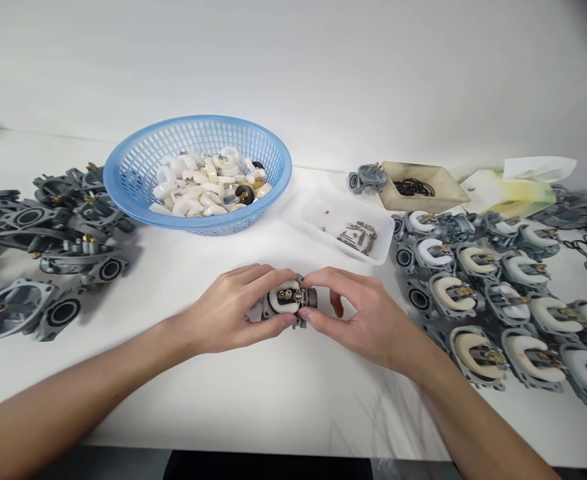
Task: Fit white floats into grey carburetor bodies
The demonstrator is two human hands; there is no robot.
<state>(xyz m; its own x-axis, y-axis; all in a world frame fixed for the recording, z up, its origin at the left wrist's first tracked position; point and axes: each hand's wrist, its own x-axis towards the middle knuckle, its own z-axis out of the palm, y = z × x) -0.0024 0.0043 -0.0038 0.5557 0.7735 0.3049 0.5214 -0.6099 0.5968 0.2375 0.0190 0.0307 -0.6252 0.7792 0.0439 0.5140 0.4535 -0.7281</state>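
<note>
Together, both hands' fingers (pixel 273 319) pinch a grey carburetor body (pixel 287 303) bearing a cream float.

Both hands, left (pixel 228 310) and right (pixel 358 317), grip one grey carburetor body (pixel 288 303); blue basket (pixel 133 167) behind

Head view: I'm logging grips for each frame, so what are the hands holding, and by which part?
Both hands, left hand and right hand, hold one grey carburetor body by its opposite ends, fingertips pinching its sides.
</note>
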